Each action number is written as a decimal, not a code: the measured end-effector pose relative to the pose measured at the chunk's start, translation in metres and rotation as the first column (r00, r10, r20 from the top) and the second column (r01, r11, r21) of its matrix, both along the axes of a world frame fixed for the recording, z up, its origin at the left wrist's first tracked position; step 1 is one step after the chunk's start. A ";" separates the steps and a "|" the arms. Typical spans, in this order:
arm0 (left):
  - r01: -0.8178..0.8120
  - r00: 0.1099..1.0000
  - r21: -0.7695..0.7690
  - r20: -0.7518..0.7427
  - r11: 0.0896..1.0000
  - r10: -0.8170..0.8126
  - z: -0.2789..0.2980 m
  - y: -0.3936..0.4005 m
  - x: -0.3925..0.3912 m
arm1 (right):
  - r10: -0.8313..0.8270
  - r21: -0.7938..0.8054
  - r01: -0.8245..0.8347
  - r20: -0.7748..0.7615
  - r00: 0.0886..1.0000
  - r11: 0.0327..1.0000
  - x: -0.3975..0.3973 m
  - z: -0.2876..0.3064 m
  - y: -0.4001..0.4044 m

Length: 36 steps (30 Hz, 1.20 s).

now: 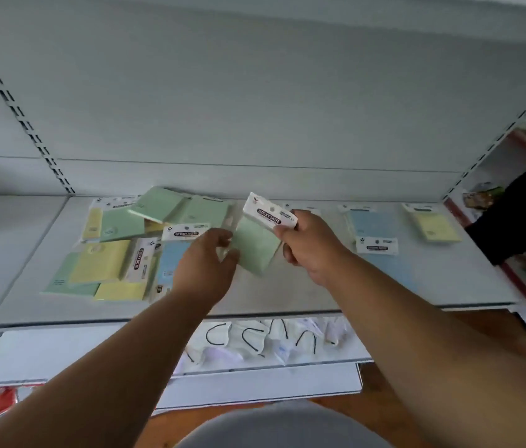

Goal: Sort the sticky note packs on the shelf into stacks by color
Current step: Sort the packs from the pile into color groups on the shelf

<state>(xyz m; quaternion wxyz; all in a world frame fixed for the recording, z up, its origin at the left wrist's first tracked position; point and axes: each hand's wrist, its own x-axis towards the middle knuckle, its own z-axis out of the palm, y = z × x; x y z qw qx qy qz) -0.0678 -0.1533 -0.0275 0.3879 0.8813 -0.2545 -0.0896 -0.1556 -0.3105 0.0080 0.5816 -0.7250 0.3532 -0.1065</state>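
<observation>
While the right hand (310, 244) grips it, the green pack (257, 245) reads "STICKY NOTE".

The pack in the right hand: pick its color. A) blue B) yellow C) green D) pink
C: the right hand pinches the white "STICKY NOTE" header of a pack whose pad is pale green, the green pack, while the left hand touches its lower edge.
</observation>
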 end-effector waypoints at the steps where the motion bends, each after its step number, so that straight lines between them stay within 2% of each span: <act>1: -0.025 0.999 -0.021 -0.038 0.999 0.024 0.000 -0.013 -0.003 | -0.047 0.038 0.046 0.030 0.998 0.998 -0.008 0.003 -0.013; 4: 0.010 0.995 -0.009 -0.094 1.000 -0.010 -0.002 -0.056 -0.021 | -0.171 0.119 0.161 0.079 0.982 0.980 -0.026 0.001 -0.052; 7: -0.022 0.994 0.060 -0.108 0.998 0.029 -0.002 -0.102 -0.033 | -0.160 -0.003 0.160 0.020 0.987 0.987 -0.030 -0.013 -0.091; 12: -0.139 0.989 0.231 -0.013 0.963 0.146 0.005 -0.159 -0.029 | -0.079 -0.356 -0.009 -0.231 0.970 0.934 -0.003 -0.018 -0.143; 16: -0.223 0.975 0.316 0.049 0.922 0.219 -0.006 -0.173 -0.024 | -0.008 -0.457 -0.174 -0.370 0.929 0.872 0.022 -0.024 -0.153; 19: -0.271 0.962 0.316 0.063 0.909 0.265 -0.017 -0.172 -0.027 | 0.007 -0.494 -0.228 -0.410 0.912 0.839 0.027 -0.037 -0.149; 22: -0.297 0.954 0.323 0.061 0.899 0.293 -0.019 -0.170 -0.029 | -0.003 -0.568 -0.255 -0.413 0.911 0.783 0.030 -0.040 -0.146; 27: -0.257 0.961 0.318 -0.014 0.913 0.275 -0.021 -0.159 -0.021 | -0.057 -0.611 -0.235 -0.419 0.906 0.756 0.031 -0.036 -0.139; 31: -0.174 0.981 0.292 -0.030 0.941 0.191 -0.008 -0.139 -0.010 | -0.085 -0.702 -0.163 -0.304 0.949 0.693 0.031 -0.031 -0.113; 36: -0.123 0.991 0.288 0.081 0.950 0.104 0.012 -0.079 0.025 | 0.060 -0.560 -0.148 -0.173 0.983 0.815 0.064 -0.034 -0.042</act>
